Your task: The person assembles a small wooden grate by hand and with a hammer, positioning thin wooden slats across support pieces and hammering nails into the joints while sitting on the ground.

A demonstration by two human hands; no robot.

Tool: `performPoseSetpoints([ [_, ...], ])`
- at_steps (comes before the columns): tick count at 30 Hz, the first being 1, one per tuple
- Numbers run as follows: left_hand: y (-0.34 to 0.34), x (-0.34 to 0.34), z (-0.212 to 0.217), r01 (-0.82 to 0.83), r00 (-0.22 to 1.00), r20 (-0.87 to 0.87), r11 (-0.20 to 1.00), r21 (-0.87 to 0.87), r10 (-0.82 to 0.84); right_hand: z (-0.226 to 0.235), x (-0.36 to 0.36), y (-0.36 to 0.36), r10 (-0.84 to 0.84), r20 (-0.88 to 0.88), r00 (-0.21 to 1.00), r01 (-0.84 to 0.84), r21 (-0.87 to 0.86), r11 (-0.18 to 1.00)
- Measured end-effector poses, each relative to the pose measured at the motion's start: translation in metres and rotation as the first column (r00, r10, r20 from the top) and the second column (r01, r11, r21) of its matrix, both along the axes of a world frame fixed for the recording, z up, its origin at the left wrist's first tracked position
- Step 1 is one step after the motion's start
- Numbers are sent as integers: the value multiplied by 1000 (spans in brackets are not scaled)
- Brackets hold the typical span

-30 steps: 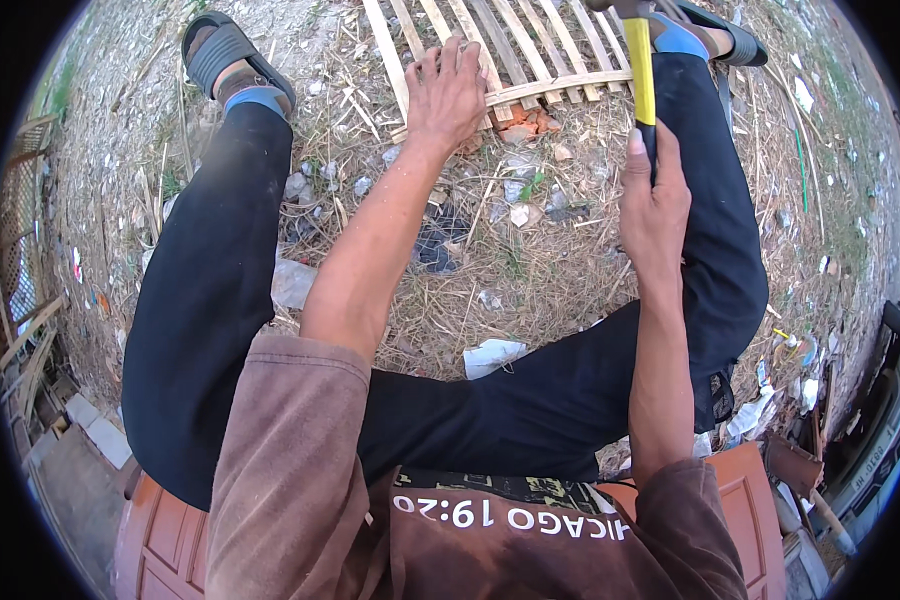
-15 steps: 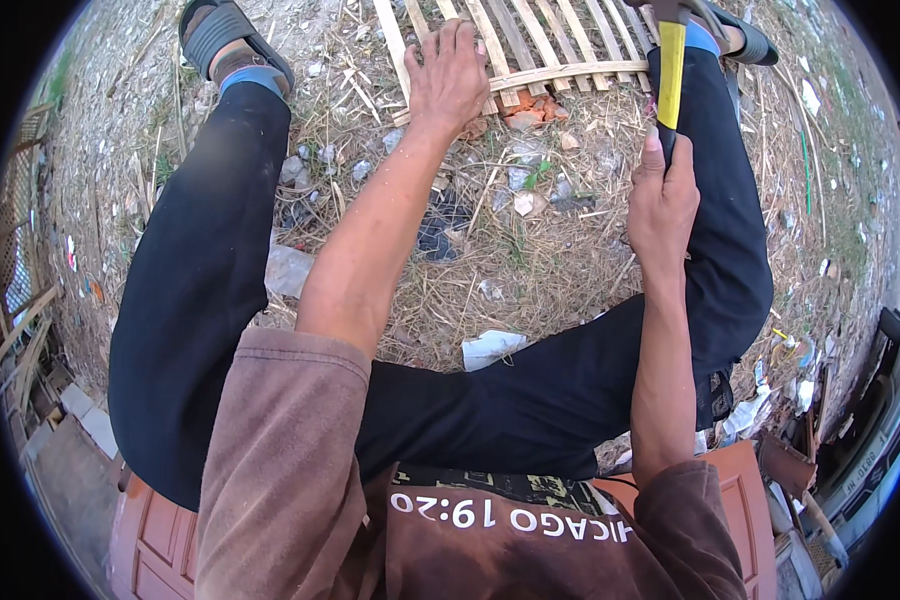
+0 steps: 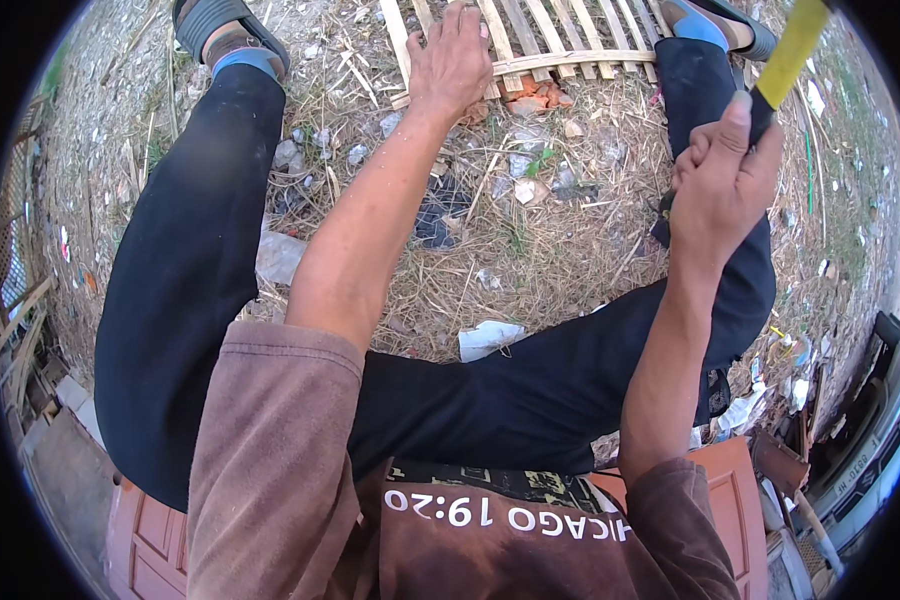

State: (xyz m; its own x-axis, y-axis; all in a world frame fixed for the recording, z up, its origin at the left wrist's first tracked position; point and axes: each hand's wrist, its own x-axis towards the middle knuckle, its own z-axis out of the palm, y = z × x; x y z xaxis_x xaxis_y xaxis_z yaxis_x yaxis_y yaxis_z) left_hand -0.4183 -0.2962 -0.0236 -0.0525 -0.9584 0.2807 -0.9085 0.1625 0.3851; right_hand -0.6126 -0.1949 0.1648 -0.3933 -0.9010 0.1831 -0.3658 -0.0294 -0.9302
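My right hand [image 3: 725,185] is closed round the black grip of a hammer [image 3: 792,50] with a yellow shaft, raised over my right leg. The hammer's head is outside the picture. At the top, my left hand [image 3: 450,65] lies over a panel of pale wooden slats [image 3: 550,62]. Its fingers bend down around a slat near the panel's left side, and their tips are partly hidden. A thin cross strip [image 3: 590,57] runs across the slats to the right of that hand. Broken orange brick [image 3: 538,97] lies under the panel's near edge.
My legs in black trousers [image 3: 185,250] spread to either side, with sandalled feet [image 3: 232,38] by the panel. Dry straw, stones and a white scrap [image 3: 490,339] litter the ground between them. Below me is a reddish-brown panelled board [image 3: 160,535]. A vehicle [image 3: 865,450] stands at the lower right.
My right hand has swung the hammer up and to the right, away from the slats, and its head has left the picture. My left hand stays on the slats.
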Motion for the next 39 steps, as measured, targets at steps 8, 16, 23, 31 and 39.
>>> performPoseSetpoints([
  [8, -5, -15, 5, 40, 997, -59, 994, -100, -46, -119, -9, 41, 224, -465, 857, 32, 482, 876],
  [16, -3, -7, 3, 6, 1000, -8, 999, 36, -6, -73, 5, 35, 18, 225, 974, -64, 196, 978],
  [23, -6, -15, 3, 13, 1000, -24, 1000, 27, -12, -151, 8, 40, 54, -166, 985, 28, 456, 890],
  [31, -1, -10, 19, 40, 991, -126, 999, 24, -37, -117, 31, 40, -166, 477, 863, 236, -91, 967],
  [39, -3, -7, 11, 37, 994, -107, 999, -20, -39, -102, 31, 37, -150, 355, 923, 50, 274, 960],
])
